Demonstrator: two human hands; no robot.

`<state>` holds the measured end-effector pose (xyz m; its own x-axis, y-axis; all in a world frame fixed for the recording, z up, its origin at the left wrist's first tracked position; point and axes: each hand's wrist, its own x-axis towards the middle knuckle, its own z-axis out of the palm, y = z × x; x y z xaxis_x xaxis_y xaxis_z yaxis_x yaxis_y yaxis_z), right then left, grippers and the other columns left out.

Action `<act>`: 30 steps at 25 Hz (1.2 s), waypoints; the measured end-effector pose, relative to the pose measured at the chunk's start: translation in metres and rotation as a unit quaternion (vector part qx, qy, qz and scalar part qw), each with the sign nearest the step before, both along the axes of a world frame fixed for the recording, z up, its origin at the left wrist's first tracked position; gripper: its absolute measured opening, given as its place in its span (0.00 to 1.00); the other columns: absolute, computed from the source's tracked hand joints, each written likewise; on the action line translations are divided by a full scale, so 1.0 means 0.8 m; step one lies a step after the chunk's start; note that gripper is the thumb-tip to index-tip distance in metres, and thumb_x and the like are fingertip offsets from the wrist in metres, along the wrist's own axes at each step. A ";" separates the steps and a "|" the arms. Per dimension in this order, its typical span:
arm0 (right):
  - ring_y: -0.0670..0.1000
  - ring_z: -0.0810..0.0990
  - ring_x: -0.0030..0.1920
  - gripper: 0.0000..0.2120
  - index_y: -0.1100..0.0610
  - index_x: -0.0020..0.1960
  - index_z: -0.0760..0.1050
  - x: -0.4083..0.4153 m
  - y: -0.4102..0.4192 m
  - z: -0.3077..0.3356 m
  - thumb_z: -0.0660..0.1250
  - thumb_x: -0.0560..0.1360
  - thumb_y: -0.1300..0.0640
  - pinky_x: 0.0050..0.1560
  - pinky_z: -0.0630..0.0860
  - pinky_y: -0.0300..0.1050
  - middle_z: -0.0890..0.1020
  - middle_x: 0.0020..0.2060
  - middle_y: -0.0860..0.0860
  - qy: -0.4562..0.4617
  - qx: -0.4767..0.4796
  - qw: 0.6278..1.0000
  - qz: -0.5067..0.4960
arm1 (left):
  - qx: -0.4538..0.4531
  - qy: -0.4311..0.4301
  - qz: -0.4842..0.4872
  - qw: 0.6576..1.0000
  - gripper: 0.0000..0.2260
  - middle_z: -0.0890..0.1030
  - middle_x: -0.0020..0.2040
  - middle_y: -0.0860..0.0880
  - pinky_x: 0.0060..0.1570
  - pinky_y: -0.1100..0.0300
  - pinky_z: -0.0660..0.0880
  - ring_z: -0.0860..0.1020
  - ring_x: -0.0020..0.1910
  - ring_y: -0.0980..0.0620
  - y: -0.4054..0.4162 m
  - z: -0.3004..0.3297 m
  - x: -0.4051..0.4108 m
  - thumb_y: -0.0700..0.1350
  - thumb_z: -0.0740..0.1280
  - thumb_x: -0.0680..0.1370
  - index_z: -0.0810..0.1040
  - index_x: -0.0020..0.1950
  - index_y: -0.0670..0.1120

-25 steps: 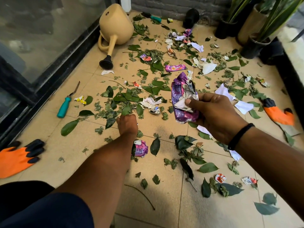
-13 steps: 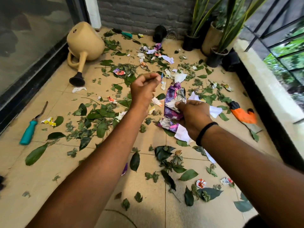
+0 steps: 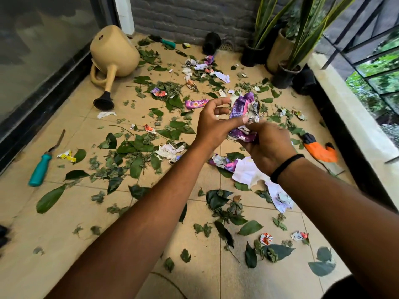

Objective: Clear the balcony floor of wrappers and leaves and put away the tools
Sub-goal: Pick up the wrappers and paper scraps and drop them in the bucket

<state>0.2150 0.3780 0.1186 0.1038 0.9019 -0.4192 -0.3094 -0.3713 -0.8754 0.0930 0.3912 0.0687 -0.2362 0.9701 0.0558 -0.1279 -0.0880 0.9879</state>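
My right hand grips a crumpled bundle of purple and silver wrappers above the tiled floor. My left hand is against the bundle's left side, pinching it between thumb and index finger. More wrappers lie below: a pink one, a purple one and torn white paper. Green leaves are scattered all over the floor. A teal-handled tool lies at the left, another one by the back wall. An orange glove lies at the right.
A tan watering can lies tipped over at the back left beside the glass door. A black pot lies by the brick wall. Potted plants stand in the back right corner. A raised ledge with railing runs along the right.
My left hand rose from the floor with a small piece and came across to the bundle in my right hand. The view shifted right and up.
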 end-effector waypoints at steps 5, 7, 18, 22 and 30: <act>0.64 0.86 0.50 0.13 0.66 0.60 0.75 0.002 0.000 -0.004 0.69 0.77 0.63 0.51 0.82 0.64 0.83 0.55 0.64 -0.085 -0.006 0.996 0.026 | -0.024 -0.043 -0.039 0.998 0.15 0.85 0.44 0.44 0.42 0.56 0.82 0.83 0.41 0.51 0.000 -0.012 0.012 0.36 0.77 0.71 0.81 0.56 0.40; 0.63 0.86 0.47 0.16 0.66 0.62 0.75 0.006 0.001 -0.008 0.72 0.76 0.61 0.47 0.83 0.63 0.84 0.53 0.62 -0.134 -0.013 0.990 0.029 | -0.023 -0.054 -0.040 0.997 0.09 0.86 0.44 0.42 0.48 0.47 0.83 0.84 0.42 0.46 -0.003 -0.023 0.018 0.36 0.76 0.72 0.83 0.50 0.42; 0.52 0.81 0.31 0.06 0.62 0.40 0.78 0.005 -0.016 -0.043 0.72 0.75 0.66 0.31 0.81 0.43 0.81 0.33 0.55 -0.213 -0.037 0.973 0.075 | -0.195 -0.306 -0.137 0.922 0.06 0.80 0.44 0.47 0.31 0.62 0.71 0.77 0.36 0.52 -0.034 -0.097 0.014 0.40 0.69 0.77 0.82 0.54 0.44; 0.47 0.81 0.25 0.08 0.59 0.39 0.78 -0.001 -0.020 -0.041 0.72 0.75 0.67 0.31 0.82 0.41 0.82 0.29 0.52 -0.220 -0.034 0.971 0.090 | -0.175 -0.345 -0.138 0.912 0.08 0.79 0.43 0.47 0.27 0.64 0.74 0.77 0.34 0.53 -0.035 -0.107 0.004 0.46 0.72 0.75 0.81 0.52 0.45; 0.49 0.78 0.28 0.01 0.63 0.44 0.81 -0.016 -0.034 -0.042 0.73 0.74 0.66 0.34 0.81 0.45 0.83 0.30 0.53 -0.222 -0.028 0.961 0.163 | -0.268 0.049 0.109 0.956 0.08 0.83 0.49 0.45 0.42 0.56 0.77 0.82 0.45 0.47 -0.012 -0.152 -0.039 0.48 0.67 0.79 0.82 0.51 0.45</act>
<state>0.2024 0.3507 0.0849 -0.0013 0.8937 -0.4487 0.2305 -0.4364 -0.8697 0.0617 0.3813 -0.0528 -0.4556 0.7934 -0.4035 -0.0695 0.4202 0.9048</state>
